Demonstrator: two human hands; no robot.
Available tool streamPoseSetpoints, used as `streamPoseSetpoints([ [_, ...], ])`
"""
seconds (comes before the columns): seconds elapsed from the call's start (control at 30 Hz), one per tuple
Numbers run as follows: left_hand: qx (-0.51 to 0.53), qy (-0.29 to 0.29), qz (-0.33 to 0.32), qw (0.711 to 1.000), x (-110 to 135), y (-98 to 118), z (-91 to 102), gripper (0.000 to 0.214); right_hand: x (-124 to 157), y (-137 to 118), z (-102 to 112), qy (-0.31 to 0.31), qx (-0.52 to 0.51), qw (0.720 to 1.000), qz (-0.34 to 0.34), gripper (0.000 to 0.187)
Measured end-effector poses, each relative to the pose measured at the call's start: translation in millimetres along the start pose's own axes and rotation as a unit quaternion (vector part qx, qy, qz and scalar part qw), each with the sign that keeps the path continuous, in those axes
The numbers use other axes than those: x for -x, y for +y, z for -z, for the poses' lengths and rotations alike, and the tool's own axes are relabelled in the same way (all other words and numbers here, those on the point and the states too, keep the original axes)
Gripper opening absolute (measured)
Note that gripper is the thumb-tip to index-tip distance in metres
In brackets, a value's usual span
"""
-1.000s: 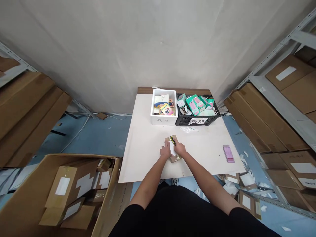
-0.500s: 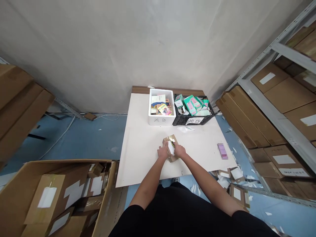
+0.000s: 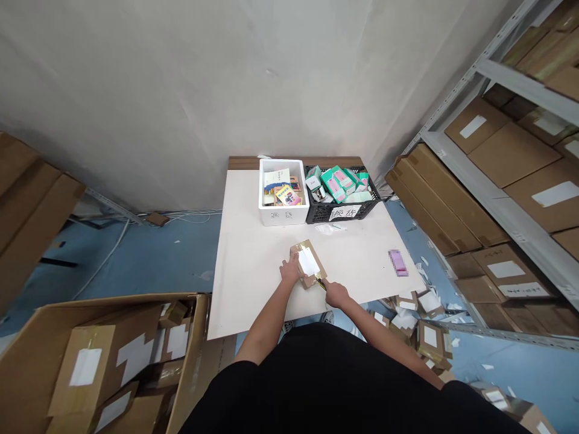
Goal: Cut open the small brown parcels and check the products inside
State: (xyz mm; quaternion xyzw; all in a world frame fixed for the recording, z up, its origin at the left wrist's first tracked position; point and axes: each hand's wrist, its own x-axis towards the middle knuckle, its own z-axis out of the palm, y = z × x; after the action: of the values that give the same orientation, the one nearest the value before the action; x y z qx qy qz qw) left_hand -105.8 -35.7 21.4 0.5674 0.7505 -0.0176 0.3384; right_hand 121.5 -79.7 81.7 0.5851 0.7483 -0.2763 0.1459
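A small brown cardboard parcel (image 3: 308, 263) with a white label lies on the white table (image 3: 253, 265). My left hand (image 3: 289, 270) rests on the parcel's left side, fingers pressed against it. My right hand (image 3: 337, 295) is closed round a small yellow and black cutter (image 3: 321, 283), whose tip sits at the parcel's near right corner.
A white foam box (image 3: 283, 194) of booklets and a black crate (image 3: 339, 197) of green and pink packets stand at the table's far edge. A pink item (image 3: 397, 263) lies at the right. An open carton (image 3: 113, 355) of parcels is at lower left. Shelves of cartons (image 3: 506, 181) rise right.
My right hand has drawn the cutter back from the top of the parcel to its near right corner. The white label is now uncovered. The view shifted left.
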Motion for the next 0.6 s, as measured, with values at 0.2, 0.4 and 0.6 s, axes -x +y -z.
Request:
streamPoseSetpoints([
  [0.2,0.007,0.046,-0.005,0.999,11.5,20.1,-16.2,0.107,8.3,63.6,-2.2,0.078,-0.101,0.991,-0.046,0.064],
  [0.4,-0.058,0.071,0.060,0.994,25.9,75.5,-62.5,0.089,-42.2,71.3,-19.0,0.183,-0.267,0.939,-0.118,0.066],
  [0.6,-0.111,0.021,0.092,0.989,23.9,81.1,-52.2,0.084,-106.1,50.6,-0.4,0.179,-0.410,0.883,-0.142,0.056],
])
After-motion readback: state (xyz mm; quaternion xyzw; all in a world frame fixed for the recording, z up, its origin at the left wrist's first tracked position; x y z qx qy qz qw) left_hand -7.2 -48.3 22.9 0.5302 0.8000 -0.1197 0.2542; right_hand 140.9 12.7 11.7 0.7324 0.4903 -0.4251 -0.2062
